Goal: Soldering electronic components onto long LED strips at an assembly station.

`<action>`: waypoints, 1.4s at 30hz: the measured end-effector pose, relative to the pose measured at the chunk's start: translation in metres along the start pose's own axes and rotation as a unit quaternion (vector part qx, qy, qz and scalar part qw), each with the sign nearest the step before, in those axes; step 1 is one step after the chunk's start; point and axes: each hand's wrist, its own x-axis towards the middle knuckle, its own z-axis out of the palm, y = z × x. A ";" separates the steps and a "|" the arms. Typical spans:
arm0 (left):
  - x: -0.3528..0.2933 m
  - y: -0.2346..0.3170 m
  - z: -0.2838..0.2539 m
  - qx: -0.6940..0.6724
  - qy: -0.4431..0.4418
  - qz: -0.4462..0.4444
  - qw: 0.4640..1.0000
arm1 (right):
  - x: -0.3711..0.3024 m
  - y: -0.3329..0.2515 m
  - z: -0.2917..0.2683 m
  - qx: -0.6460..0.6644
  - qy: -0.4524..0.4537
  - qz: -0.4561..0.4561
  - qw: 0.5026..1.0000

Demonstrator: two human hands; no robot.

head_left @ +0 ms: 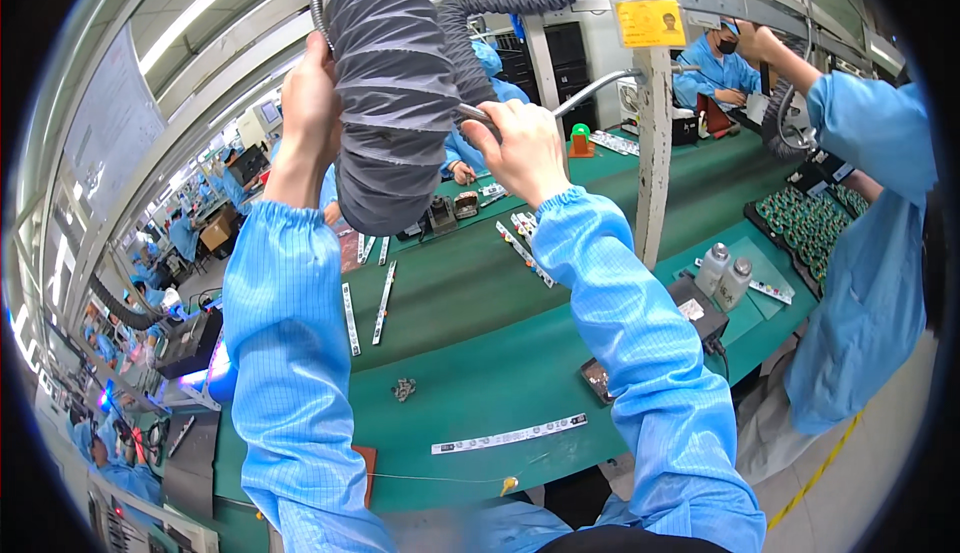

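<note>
A thick grey flexible duct hose (390, 103) hangs in front of me with its lower end above the bench. My left hand (308, 108) is raised against the hose's left side, its fingers partly hidden behind it. On the other side my right hand (525, 148) closes around a thin metal rod (472, 112) whose tip meets the hose; the rod's kind cannot be made out. Below my arms, a white LED strip board (508, 436) lies on the green bench mat (470, 388), with a small pile of metal parts (403, 389) to its upper left.
More strip boards (384, 303) lie along the green conveyor belt (450, 303). A white post (655, 153) stands right of my hands. Two bottles (712, 268), a dark box (697, 318) and trays of green circuit boards (805, 228) are at right. A co-worker's blue sleeve (865, 123) reaches up there.
</note>
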 end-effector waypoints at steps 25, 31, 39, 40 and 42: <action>-0.445 -0.111 -0.125 0.193 -0.004 -0.003 0.981 | -0.132 -0.100 -0.081 0.255 0.064 0.124 0.957; -0.454 -0.085 -0.215 0.313 0.153 0.105 0.932 | -0.125 -0.194 -0.043 0.499 -0.191 0.263 0.804; -0.464 -0.087 -0.308 0.578 0.212 -0.099 0.782 | -0.057 -0.211 0.041 0.590 -0.264 0.384 0.660; -0.470 -0.092 -0.310 0.572 0.202 -0.118 0.786 | -0.067 -0.214 0.044 0.559 -0.272 0.359 0.696; -0.478 -0.104 -0.313 0.553 0.206 -0.118 0.799 | -0.095 -0.216 0.033 0.515 -0.307 0.310 0.738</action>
